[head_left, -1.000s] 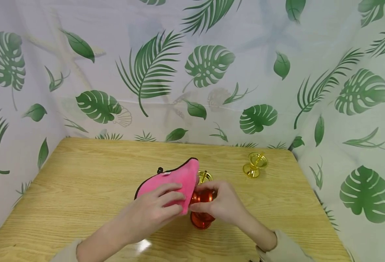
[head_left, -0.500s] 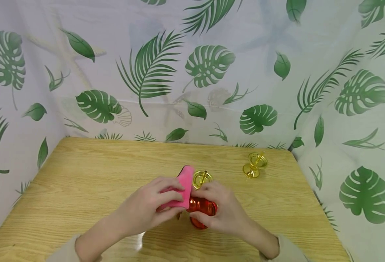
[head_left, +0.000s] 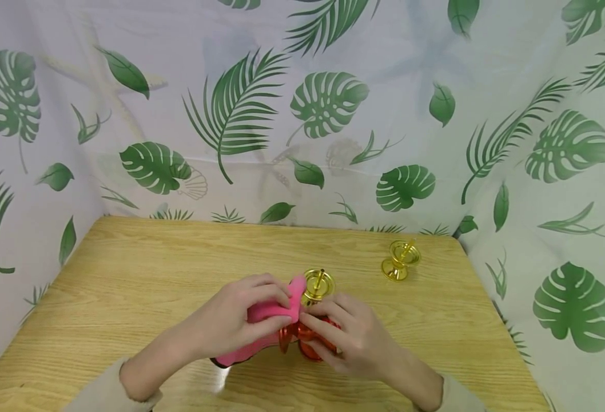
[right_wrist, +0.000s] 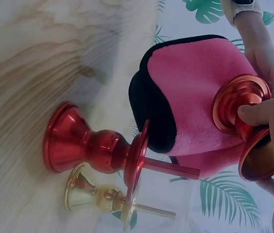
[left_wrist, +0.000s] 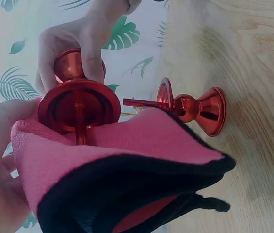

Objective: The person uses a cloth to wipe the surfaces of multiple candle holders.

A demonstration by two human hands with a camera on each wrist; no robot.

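My left hand [head_left: 241,312] grips a pink cloth [left_wrist: 175,138] with black trim, bunched against a red metallic candle holder. My right hand [head_left: 351,337] holds that candle holder [right_wrist: 236,99] tipped on its side, thumb at its narrow neck and the hollow base toward the palm. Its dish and central stem face the cloth, and in the left wrist view the stem's end dips behind a fold. A second red candle holder [right_wrist: 110,150] stands upright on the table just beneath the hands. In the head view it is mostly hidden by my right hand.
Just behind the hands stands a gold candle holder [head_left: 318,283], and another gold candle holder [head_left: 397,266] is at the table's back right. The wooden table [head_left: 153,257] is bordered by white fabric walls [head_left: 261,189] printed with green leaves.
The cloth, spread upward before, is now folded down, and part hangs below my left hand. My right hand has turned the candle holder, and its fingers have shifted along it.
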